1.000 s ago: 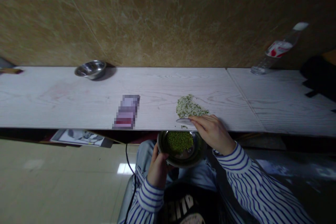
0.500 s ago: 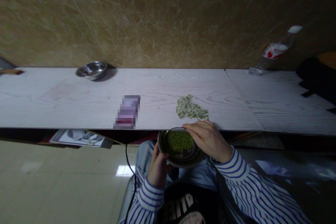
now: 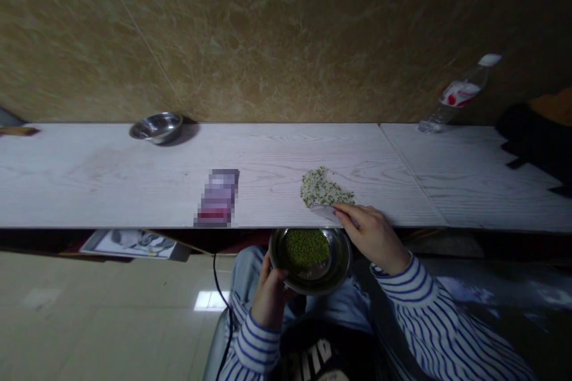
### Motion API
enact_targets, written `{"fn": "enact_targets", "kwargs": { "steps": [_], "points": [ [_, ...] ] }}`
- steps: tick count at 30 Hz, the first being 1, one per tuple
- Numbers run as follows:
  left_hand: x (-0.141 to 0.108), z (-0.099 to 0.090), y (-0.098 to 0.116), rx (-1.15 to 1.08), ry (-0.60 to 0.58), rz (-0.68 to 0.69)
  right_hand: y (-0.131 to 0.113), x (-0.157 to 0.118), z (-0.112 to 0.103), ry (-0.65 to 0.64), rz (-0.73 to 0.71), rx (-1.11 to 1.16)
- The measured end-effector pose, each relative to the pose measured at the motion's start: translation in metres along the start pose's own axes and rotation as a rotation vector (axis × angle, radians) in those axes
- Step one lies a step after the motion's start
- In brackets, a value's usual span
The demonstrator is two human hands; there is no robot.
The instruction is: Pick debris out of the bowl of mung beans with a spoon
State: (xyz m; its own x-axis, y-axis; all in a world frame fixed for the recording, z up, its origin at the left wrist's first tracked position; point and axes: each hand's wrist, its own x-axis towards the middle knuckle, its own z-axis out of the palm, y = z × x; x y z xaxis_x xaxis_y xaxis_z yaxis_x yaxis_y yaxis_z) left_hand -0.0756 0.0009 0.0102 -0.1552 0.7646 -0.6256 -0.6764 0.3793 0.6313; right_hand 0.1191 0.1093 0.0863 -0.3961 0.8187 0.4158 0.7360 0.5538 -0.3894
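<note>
My left hand (image 3: pixel 270 292) grips the left rim of a metal bowl (image 3: pixel 342 265), thumb over the edge, just below the table's front edge. Green mung beans (image 3: pixel 306 247) cover part of the bowl's bottom. Between the thumb and fingers of my right hand (image 3: pixel 373 235) is a thin, pale, flat piece (image 3: pixel 325 212), its exact kind unclear. It lies low over the tabletop at the near side of a spread pile of white grains mixed with green beans (image 3: pixel 322 186).
A second metal bowl (image 3: pixel 157 128) stands by the wall, left. A blurred-out phone-shaped object (image 3: pixel 218 197) lies near the front edge. To the right are a clear plastic bottle (image 3: pixel 460 95) and a dark bag (image 3: pixel 531 137). An open drawer (image 3: pixel 134 244) sits under the table (image 3: pixel 259 143).
My right hand has moved off the bowl's rim to the pile's near edge, and the flat piece now shows in it. The bowl stays in my left hand. The view has shifted slightly.
</note>
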Motion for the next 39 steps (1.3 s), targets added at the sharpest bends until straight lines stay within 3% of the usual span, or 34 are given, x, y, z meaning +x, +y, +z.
{"fn": "enact_targets", "kwargs": {
  "steps": [9,18,31,39],
  "points": [
    [0.006,0.001,-0.002,-0.027,-0.011,-0.033,-0.021,0.026,0.025,-0.017,-0.024,0.032],
    [0.011,0.002,-0.002,0.009,-0.009,-0.041,-0.032,0.035,0.046,0.055,0.018,-0.089],
    [0.01,0.008,-0.001,0.05,-0.003,-0.074,0.005,0.036,0.032,0.086,0.048,-0.191],
    [0.008,0.013,-0.001,0.054,0.032,-0.049,0.015,0.037,0.018,0.148,-0.027,-0.174]
  ]
}}
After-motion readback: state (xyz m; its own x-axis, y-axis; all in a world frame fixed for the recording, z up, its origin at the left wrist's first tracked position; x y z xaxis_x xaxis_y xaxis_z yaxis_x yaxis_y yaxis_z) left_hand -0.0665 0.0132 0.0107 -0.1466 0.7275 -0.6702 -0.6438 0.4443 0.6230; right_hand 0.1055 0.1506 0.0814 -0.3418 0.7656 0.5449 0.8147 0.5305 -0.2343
